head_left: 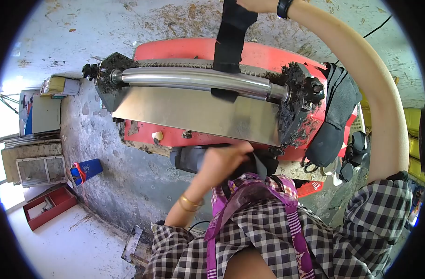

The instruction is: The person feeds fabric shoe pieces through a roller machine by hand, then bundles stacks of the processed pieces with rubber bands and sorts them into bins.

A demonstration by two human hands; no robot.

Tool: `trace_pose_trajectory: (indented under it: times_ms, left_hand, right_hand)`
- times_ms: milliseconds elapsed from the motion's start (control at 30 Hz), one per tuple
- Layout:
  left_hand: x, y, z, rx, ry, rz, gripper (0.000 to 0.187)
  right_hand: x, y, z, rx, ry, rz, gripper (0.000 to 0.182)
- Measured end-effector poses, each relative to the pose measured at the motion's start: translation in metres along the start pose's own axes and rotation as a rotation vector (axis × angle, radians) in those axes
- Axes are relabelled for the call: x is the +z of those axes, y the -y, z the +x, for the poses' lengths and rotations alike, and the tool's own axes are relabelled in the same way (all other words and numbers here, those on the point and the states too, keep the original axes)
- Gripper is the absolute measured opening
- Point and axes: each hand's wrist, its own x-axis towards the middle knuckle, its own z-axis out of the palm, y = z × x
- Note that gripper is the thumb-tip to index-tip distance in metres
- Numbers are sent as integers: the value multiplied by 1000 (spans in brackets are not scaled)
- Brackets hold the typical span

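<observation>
A black fabric strip (235,35) passes under the steel roller (198,80) of a red machine (175,50), its lower end showing on the sloping metal plate (189,110). At the far side my right hand (259,5), partly cut off by the top edge of the view, is closed on the strip's upper end. My left hand (224,162), with a gold bangle at the wrist, is blurred in front of the plate. Its fingers are curled together close to dark pieces (261,166) at my lap; what they hold, I cannot make out.
Dark fluff (291,100) clings to the machine's ends. A stack of dark fabric pieces (335,107) hangs at its right, near scissors (308,166). On the left stand a blue bin (90,170), a red tray (63,199) and boxes (61,87).
</observation>
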Motion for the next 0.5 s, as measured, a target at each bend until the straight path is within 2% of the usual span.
trace_pose_trajectory:
  times_ms: [33,67,100,133,167,200,267,300,367,400,433,467,500]
  left_hand:
    - [-22,-5,10,-287,-24,-73,33]
    - [-37,5,18,-559,33,-58,33]
    - [-46,5,33,-551,-60,-23,35]
    - [-44,13,44,-500,-165,97,36]
    - [-44,16,59,-478,-176,98,37]
    - [-45,11,62,-490,-230,93,35]
    - [-46,0,70,-501,-329,77,31]
    - [-42,-5,67,-204,-592,86,21]
    - [-41,-23,38,-154,-322,120,12]
    - [-25,-26,27,-138,-20,30,9]
    - [3,-28,16,-338,172,-473,3]
    - [37,-10,7,-116,307,-220,11]
    - [75,10,-5,18,307,39,14]
  right_hand:
    - [14,2,-1,17,50,105,14]
    - [27,6,-2,39,98,208,12]
    - [44,0,-3,-424,8,23,13]
    - [46,25,-15,-272,221,62,17]
    - [50,39,-20,-265,432,171,19]
    - [64,44,-23,-258,546,287,20]
    - [70,61,-34,-136,580,214,24]
    - [71,61,-35,-97,549,178,25]
    - [70,61,-35,-27,483,108,28]
    - [67,56,-34,-19,406,77,26]
    - [65,48,-31,-14,331,49,24]
    - [60,39,-26,-7,251,16,21]
    - [54,30,-21,-26,211,4,22]
